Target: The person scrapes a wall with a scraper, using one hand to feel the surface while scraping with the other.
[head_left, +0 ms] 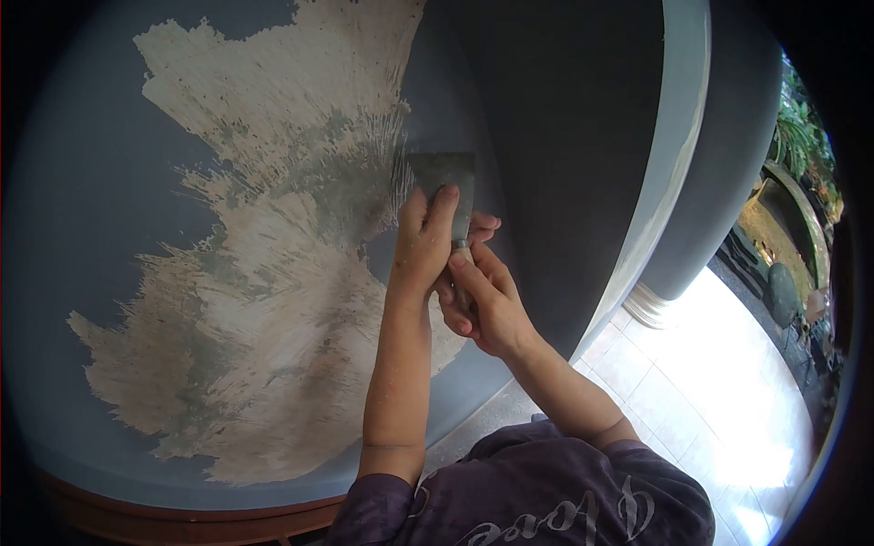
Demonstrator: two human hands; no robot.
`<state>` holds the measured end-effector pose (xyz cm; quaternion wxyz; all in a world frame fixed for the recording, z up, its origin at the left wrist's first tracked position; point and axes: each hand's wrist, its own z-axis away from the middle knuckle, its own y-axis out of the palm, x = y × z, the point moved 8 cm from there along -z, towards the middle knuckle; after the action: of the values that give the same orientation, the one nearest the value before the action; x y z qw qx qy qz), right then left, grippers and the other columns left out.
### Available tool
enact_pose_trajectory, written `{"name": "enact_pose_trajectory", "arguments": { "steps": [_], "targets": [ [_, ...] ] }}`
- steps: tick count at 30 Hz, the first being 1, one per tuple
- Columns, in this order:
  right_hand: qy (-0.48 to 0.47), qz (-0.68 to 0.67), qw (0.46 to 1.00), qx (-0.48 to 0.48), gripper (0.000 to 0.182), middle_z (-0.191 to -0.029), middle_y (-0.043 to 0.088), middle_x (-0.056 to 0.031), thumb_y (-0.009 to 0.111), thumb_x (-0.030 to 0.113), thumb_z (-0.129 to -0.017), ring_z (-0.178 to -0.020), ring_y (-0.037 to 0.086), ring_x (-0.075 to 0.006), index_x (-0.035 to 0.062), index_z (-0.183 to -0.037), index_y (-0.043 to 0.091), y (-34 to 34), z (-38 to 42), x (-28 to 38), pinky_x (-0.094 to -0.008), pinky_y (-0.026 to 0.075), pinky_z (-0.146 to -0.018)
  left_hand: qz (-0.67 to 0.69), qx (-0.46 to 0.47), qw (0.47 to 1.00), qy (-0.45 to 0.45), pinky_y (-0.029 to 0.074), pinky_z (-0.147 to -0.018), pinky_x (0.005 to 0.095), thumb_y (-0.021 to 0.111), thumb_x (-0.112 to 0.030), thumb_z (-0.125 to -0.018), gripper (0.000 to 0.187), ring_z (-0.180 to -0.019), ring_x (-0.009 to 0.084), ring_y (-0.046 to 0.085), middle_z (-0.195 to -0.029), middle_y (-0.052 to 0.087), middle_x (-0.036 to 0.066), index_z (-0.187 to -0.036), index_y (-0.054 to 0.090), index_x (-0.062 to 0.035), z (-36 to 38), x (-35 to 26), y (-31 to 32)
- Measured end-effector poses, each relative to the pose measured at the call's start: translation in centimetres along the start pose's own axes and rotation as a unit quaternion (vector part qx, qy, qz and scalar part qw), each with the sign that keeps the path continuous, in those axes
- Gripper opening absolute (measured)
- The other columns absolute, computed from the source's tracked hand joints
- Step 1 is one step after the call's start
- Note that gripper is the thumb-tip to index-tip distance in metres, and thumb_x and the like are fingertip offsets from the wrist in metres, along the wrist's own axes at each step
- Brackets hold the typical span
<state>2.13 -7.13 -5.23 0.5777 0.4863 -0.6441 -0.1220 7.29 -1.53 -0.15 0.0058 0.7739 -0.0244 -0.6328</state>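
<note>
The single view looks forward and down from the head, facing the nearby wall.

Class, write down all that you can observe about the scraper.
The scraper has a flat, dull grey blade, apparently metal, widening towards its straight edge at the top of the view. A collar joins it to a pale, mostly hidden handle. The right hand grips the handle; the left hand holds the blade. Whether the edge touches the wall is unclear.
</note>
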Motion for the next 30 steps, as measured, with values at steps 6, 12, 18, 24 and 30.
{"name": "enact_pose_trajectory", "arguments": {
  "steps": [6, 12, 18, 24, 30],
  "targets": [
    [-0.037, -0.016, 0.999, -0.016, 0.017, -0.073, 0.052, -0.0029, 0.043, 0.024, -0.102, -0.041, 0.04, -0.0069, 0.007, -0.104, 0.045, 1.3, -1.4, 1.7, -0.0187, 0.03, -0.035, -0.008, 0.038, 0.999, 0.038, 0.06, -0.063, 0.0364, 0.041, -0.021, -0.1, 0.025, -0.064, 0.0263, 0.067, -0.072, 0.063, 0.018, -0.101, 0.046, 0.003, -0.6, -3.0, 1.0],
    [-0.026, -0.03, 0.999, -0.027, 0.017, -0.074, 0.053, -0.0023, 0.042, 0.024, -0.102, -0.042, 0.039, -0.0066, 0.0067, -0.101, 0.046, 2.2, -2.9, 3.0, -0.0199, 0.028, -0.037, -0.044, 0.012, 0.999, 0.02, 0.059, -0.059, 0.0362, 0.046, -0.025, -0.097, 0.025, -0.06, 0.0242, 0.064, -0.068, 0.058, 0.013, -0.102, 0.048, -0.0002, -2.0, -4.4, 0.8],
    [-0.019, -0.056, 0.998, -0.02, 0.018, -0.077, 0.052, -0.0018, 0.041, 0.024, -0.102, -0.044, 0.038, -0.0064, 0.0074, -0.1, 0.046, 2.8, -3.1, 2.6, -0.0206, 0.027, -0.039, -0.081, -0.012, 0.997, -0.002, 0.057, -0.052, 0.0357, 0.045, -0.023, -0.097, 0.027, -0.056, 0.0248, 0.062, -0.068, 0.056, 0.015, -0.097, 0.045, 0.0039, -2.0, -5.0, 0.4],
    [0.004, -0.067, 0.998, -0.019, 0.018, -0.08, 0.05, -0.0015, 0.041, 0.026, -0.102, -0.044, 0.036, -0.006, 0.0085, -0.099, 0.045, 3.1, -3.4, 2.8, -0.0204, 0.026, -0.038, -0.107, -0.004, 0.994, 0.017, 0.055, -0.047, 0.0363, 0.044, -0.019, -0.095, 0.029, -0.053, 0.0282, 0.063, -0.065, 0.058, 0.019, -0.087, 0.042, 0.0089, -3.2, -5.3, 0.2],
    [0.009, -0.081, 0.996, -0.033, 0.02, -0.079, 0.049, -0.0018, 0.043, 0.028, -0.101, -0.044, 0.034, -0.0056, 0.0085, -0.097, 0.046, 3.0, -3.3, 2.8, -0.0201, 0.024, -0.037, -0.139, -0.006, 0.99, 0.031, 0.054, -0.047, 0.0366, 0.043, -0.018, -0.095, 0.03, -0.051, 0.0285, 0.063, -0.063, 0.058, 0.02, -0.08, 0.042, 0.0082, -3.4, -5.5, 0.2]
  ]
}}
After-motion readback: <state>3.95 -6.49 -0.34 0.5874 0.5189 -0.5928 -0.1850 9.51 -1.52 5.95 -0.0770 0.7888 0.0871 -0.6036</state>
